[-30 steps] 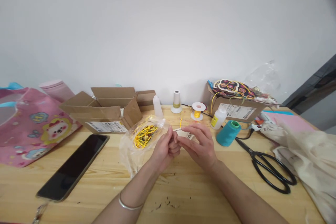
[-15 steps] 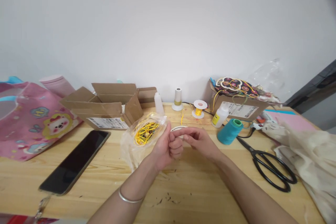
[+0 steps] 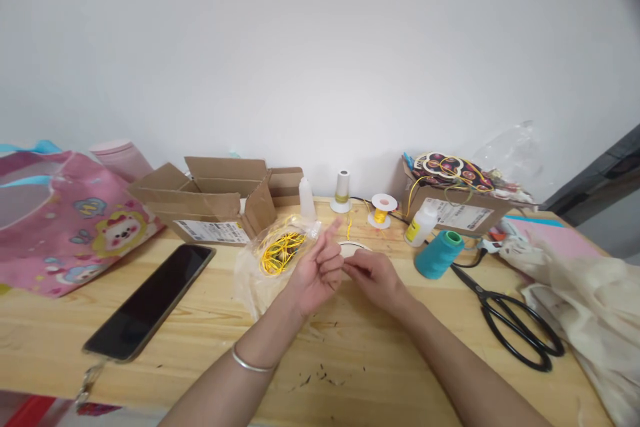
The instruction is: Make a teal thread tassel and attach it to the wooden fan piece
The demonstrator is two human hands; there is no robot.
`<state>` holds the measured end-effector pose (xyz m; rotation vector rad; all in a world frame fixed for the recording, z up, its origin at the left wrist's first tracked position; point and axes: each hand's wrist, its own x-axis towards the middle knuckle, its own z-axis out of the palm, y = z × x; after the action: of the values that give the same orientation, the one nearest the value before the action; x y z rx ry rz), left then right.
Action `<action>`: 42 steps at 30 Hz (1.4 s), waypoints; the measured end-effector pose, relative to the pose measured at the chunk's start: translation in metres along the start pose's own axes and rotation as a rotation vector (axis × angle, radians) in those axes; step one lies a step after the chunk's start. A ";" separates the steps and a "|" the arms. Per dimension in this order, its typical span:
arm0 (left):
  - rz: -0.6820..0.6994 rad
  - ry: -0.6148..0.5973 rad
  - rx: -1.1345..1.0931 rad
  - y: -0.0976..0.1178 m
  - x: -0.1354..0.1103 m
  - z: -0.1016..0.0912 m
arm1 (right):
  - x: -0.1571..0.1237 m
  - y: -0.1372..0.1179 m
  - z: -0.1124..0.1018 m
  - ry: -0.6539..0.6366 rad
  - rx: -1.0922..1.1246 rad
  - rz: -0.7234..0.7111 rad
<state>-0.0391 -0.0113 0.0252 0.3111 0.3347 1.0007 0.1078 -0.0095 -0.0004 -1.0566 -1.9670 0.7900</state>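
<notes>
Writing: white shipping labels on the left box [image 3: 215,203] and the right box [image 3: 453,208], print too small to read. Small bottle [image 3: 419,223] has a yellow label, unreadable. Pink bag [image 3: 65,227] shows cartoon animals, no legible text. Phone [image 3: 150,300] screen is dark.

Left hand [image 3: 317,273]: mid-desk, palm turned right, index finger up, other fingers half curled. Cannot tell whether it grips anything. Silver bangle [image 3: 247,364] on that wrist.

Right hand [image 3: 376,277]: knuckles up, fingertips pinched together and touching the left hand's curled fingers. What they pinch is hidden.

Yellow cord [image 3: 349,227]: thin strand standing just above where the two hands meet. White disc [image 3: 356,247] lies on the desk [image 3: 200,360] right behind the hands, partly covered.

Clear bag [image 3: 277,252] with a yellow cord tangle just left of the left hand. Teal spool [image 3: 439,253] right of the right hand, black scissors [image 3: 515,327] further right, beside pale cloth [image 3: 590,300]. Yellow spool [image 3: 383,208] and white spool [image 3: 343,190] near the wall.
</notes>
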 end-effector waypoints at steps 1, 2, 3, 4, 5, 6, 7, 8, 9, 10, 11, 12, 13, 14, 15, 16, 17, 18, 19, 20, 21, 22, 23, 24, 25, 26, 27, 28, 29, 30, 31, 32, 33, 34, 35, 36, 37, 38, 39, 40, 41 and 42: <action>0.038 0.007 -0.017 0.001 0.001 0.000 | -0.002 -0.002 0.002 -0.024 -0.097 -0.041; 0.072 0.008 -0.031 0.002 0.002 0.000 | -0.003 -0.004 0.004 -0.044 -0.168 -0.067; 0.099 0.006 -0.045 0.003 0.003 -0.001 | -0.004 -0.005 0.005 -0.057 -0.207 -0.071; 0.115 0.003 -0.057 0.004 0.003 -0.002 | -0.005 -0.006 0.006 -0.061 -0.217 -0.058; 0.115 -0.002 -0.067 0.004 0.003 -0.003 | -0.004 -0.006 0.006 -0.055 -0.206 -0.032; 0.093 -0.007 -0.074 0.003 0.003 -0.004 | -0.004 -0.006 0.006 -0.043 -0.179 0.003; 0.042 -0.014 -0.071 0.002 0.003 -0.005 | -0.003 -0.004 0.006 -0.024 -0.141 0.041; -0.030 -0.025 -0.057 0.000 0.002 -0.006 | -0.002 -0.003 0.006 0.004 -0.097 0.077; -0.111 -0.044 -0.033 -0.003 0.001 -0.007 | -0.001 -0.001 0.005 0.032 -0.049 0.105; -0.195 -0.072 0.004 -0.007 -0.001 -0.007 | 0.000 0.002 0.005 0.059 0.001 0.124; -0.258 -0.108 0.044 -0.011 -0.002 -0.007 | 0.001 0.004 0.005 0.086 0.050 0.139; -0.312 -0.151 0.084 -0.014 -0.004 -0.007 | 0.001 0.006 0.004 0.111 0.096 0.151; -0.360 -0.200 0.119 -0.018 -0.006 -0.007 | 0.001 0.008 0.004 0.133 0.134 0.165; -0.395 -0.248 0.153 -0.021 -0.008 -0.006 | 0.002 0.010 0.004 0.155 0.158 0.185; -0.422 -0.293 0.182 -0.023 -0.009 -0.005 | 0.002 0.011 0.003 0.178 0.166 0.207; -0.437 -0.330 0.205 -0.025 -0.010 -0.004 | 0.002 0.012 0.003 0.196 0.158 0.223; -0.438 -0.354 0.222 -0.025 -0.011 -0.004 | 0.002 0.013 0.002 0.198 0.132 0.224; -0.428 -0.365 0.228 -0.025 -0.012 -0.003 | 0.002 0.013 0.002 0.186 0.088 0.208; -0.411 -0.361 0.225 -0.025 -0.012 -0.002 | 0.002 0.012 0.001 0.163 0.030 0.179; -0.386 -0.341 0.208 -0.024 -0.011 -0.001 | 0.002 0.011 0.001 0.128 -0.033 0.145; -0.354 -0.311 0.181 -0.022 -0.010 0.000 | 0.001 0.010 0.001 0.083 -0.093 0.112; -0.315 -0.272 0.143 -0.021 -0.008 0.001 | 0.000 0.007 0.001 0.036 -0.146 0.087; -0.268 -0.231 0.099 -0.019 -0.006 0.002 | 0.000 0.005 0.002 -0.004 -0.189 0.071; -0.215 -0.191 0.057 -0.017 -0.003 0.003 | -0.001 0.002 0.003 -0.042 -0.225 0.062; -0.153 -0.154 0.022 -0.015 -0.001 0.004 | -0.001 0.000 0.003 -0.076 -0.258 0.057; -0.088 -0.121 -0.002 -0.012 0.002 0.005 | -0.001 -0.002 0.004 -0.103 -0.293 0.050; -0.029 -0.091 -0.010 -0.010 0.005 0.004 | -0.002 -0.003 0.005 -0.121 -0.331 0.041; 0.036 -0.062 -0.004 -0.008 0.008 0.004 | -0.002 -0.004 0.005 -0.132 -0.368 0.030; 0.079 -0.031 0.008 -0.007 0.010 0.002 | -0.002 -0.004 0.005 -0.140 -0.397 0.013; 0.121 -0.003 0.017 -0.005 0.012 0.000 | -0.002 -0.004 0.005 -0.148 -0.418 -0.008; 0.164 0.025 0.024 -0.004 0.014 -0.002 | -0.002 -0.004 0.005 -0.156 -0.433 -0.029; 0.202 0.049 0.030 -0.003 0.016 -0.004 | -0.002 -0.004 0.004 -0.167 -0.441 -0.049; 0.238 0.070 0.037 -0.002 0.017 -0.006 | -0.002 -0.005 0.003 -0.181 -0.446 -0.067; 0.268 0.088 0.044 -0.001 0.018 -0.008 | -0.003 -0.006 0.003 -0.192 -0.450 -0.079; 0.293 0.100 0.052 -0.001 0.018 -0.009 | -0.003 -0.007 0.002 -0.189 -0.454 -0.079; 0.313 0.106 0.060 0.000 0.018 -0.009 | -0.003 -0.009 0.002 -0.171 -0.453 -0.060; 0.328 0.105 0.068 0.000 0.018 -0.009 | -0.003 -0.011 0.001 -0.142 -0.444 -0.026; 0.338 0.097 0.075 0.000 0.017 -0.008 | -0.003 -0.013 0.000 -0.104 -0.426 0.019; 0.342 0.082 0.082 0.000 0.016 -0.007 | -0.003 -0.015 0.000 -0.063 -0.403 0.068; 0.337 0.064 0.090 -0.001 0.015 -0.005 | -0.003 -0.017 0.000 -0.029 -0.374 0.105; 0.321 0.043 0.100 -0.002 0.014 -0.003 | -0.003 -0.018 0.000 -0.005 -0.343 0.123; 0.293 0.020 0.110 -0.004 0.012 -0.001 | -0.003 -0.019 0.000 0.009 -0.317 0.125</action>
<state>-0.0307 -0.0027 0.0215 0.4598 0.3696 1.2760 0.1013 -0.0209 0.0131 -1.3756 -2.0791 0.5465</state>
